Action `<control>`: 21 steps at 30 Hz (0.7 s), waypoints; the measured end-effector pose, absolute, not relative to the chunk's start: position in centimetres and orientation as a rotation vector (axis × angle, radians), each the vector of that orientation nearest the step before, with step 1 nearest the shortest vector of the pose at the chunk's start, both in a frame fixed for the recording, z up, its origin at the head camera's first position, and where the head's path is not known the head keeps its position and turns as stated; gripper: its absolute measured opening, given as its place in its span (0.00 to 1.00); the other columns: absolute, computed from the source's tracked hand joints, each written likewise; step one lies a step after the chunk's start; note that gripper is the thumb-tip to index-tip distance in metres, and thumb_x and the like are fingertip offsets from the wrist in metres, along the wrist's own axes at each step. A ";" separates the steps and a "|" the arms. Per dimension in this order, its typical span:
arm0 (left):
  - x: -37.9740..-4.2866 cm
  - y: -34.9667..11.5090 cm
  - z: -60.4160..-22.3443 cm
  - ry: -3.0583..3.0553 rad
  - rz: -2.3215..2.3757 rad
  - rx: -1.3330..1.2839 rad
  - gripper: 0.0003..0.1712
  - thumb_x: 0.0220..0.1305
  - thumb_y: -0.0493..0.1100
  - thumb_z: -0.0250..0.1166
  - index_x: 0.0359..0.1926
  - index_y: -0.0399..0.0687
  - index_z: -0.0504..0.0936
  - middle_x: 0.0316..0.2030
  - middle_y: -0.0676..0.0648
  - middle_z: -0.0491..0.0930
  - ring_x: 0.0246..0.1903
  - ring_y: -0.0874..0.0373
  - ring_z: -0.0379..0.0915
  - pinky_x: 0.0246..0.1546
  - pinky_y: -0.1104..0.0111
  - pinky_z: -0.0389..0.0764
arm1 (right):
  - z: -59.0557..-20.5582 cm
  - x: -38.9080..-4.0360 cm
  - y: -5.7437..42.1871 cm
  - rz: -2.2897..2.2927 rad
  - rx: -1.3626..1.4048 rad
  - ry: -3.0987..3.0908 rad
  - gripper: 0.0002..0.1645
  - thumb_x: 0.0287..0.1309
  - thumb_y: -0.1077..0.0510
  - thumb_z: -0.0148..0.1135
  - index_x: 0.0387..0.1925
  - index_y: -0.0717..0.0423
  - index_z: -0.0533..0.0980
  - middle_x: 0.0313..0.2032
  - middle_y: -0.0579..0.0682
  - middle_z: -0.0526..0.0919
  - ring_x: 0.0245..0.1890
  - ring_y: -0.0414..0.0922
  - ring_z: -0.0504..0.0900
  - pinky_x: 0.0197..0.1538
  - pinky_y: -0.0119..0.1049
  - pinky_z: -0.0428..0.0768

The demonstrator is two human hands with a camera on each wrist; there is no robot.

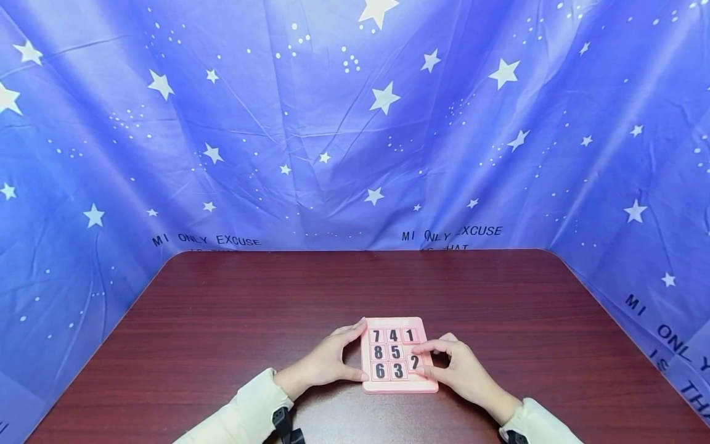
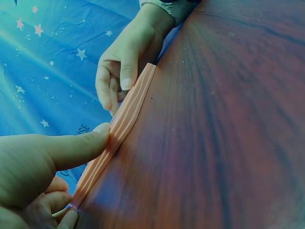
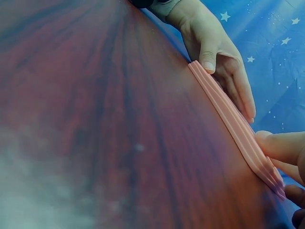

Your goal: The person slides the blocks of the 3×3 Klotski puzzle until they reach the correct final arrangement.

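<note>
A pink number slide puzzle (image 1: 400,387) lies flat on the table, with black-numbered tiles reading 7 4 1, 8 5 and 6 3 in the head view. The 2 tile (image 1: 413,362) sits in the right column, between the middle and bottom rows. My left hand (image 1: 327,362) holds the puzzle's left side, thumb at the lower corner and fingers at the upper one. Over the right side, my right hand (image 1: 463,368) touches around the 2 tile with index finger and thumb, partly covering it. Both wrist views show the puzzle's ridged pink edge (image 2: 126,117) side-on.
The dark red wooden table (image 1: 249,302) stretches behind and to both sides of the puzzle. A blue curtain (image 1: 333,123) with white stars and printed words hangs along its back and sides. Black straps (image 1: 284,424) sit at the pale sleeves (image 1: 244,407).
</note>
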State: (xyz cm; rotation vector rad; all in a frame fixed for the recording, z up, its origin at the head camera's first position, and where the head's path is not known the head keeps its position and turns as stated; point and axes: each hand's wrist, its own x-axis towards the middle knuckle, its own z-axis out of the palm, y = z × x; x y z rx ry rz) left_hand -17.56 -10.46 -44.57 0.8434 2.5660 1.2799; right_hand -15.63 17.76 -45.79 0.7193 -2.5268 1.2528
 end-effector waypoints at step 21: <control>-17.5 -10.4 -44.4 2.562 1.277 0.826 0.55 0.41 0.45 0.77 0.69 0.35 0.58 0.70 0.41 0.57 0.66 0.46 0.54 0.66 0.50 0.55 | -44.9 -16.3 16.6 1.273 0.657 -2.510 0.15 0.41 0.62 0.73 0.37 0.51 0.84 0.31 0.44 0.79 0.34 0.41 0.72 0.39 0.32 0.70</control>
